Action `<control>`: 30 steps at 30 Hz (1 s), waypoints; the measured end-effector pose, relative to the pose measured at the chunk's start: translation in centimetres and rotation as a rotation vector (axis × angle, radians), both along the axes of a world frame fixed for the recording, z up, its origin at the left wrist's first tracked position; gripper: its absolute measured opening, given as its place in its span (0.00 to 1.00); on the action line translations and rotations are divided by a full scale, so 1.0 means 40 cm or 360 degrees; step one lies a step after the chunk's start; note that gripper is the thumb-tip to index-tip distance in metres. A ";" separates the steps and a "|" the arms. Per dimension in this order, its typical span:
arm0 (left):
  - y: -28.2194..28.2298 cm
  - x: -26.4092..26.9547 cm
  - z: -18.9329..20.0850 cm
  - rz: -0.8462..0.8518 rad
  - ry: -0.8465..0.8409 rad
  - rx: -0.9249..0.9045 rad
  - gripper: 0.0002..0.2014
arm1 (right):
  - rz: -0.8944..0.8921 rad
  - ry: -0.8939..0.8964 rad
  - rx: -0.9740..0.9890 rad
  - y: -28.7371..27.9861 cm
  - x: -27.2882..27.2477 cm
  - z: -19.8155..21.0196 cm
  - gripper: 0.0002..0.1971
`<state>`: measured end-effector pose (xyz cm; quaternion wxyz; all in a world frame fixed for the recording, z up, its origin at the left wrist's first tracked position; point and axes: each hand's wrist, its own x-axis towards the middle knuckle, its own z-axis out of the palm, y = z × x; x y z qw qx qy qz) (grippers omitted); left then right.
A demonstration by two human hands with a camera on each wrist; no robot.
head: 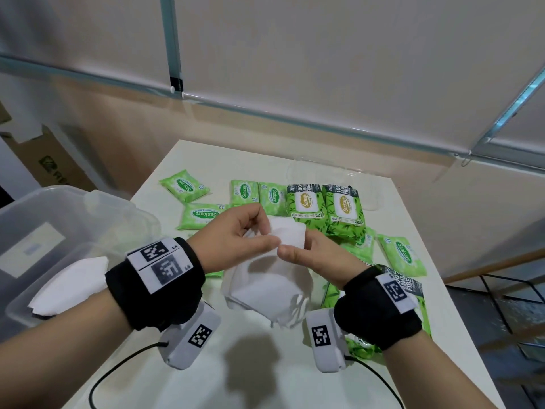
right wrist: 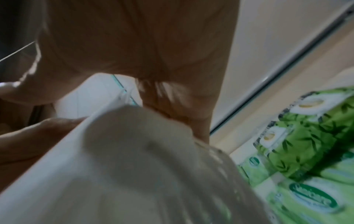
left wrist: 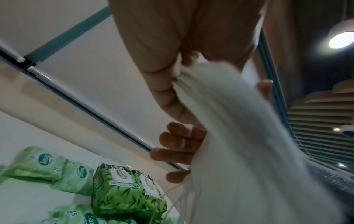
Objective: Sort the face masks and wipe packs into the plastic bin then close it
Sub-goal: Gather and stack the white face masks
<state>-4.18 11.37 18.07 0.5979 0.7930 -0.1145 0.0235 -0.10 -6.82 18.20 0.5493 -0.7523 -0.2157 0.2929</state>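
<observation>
The left hand and the right hand both pinch a stack of soft white face masks above the white table. Green wipe packs lie behind it. The clear plastic bin, at the left, holds one white mask.

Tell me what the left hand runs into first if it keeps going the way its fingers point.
The left hand points right and slightly away, pinching the white face masks. Straight on, it would probably meet the right hand first; beyond that lie the large bamboo wipe packs. Depth is uncertain.
</observation>
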 end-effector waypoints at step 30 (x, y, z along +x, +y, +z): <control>-0.024 -0.009 -0.024 -0.0004 -0.0024 0.1357 0.40 | -0.0748 0.0208 0.0362 0.038 0.010 -0.005 0.28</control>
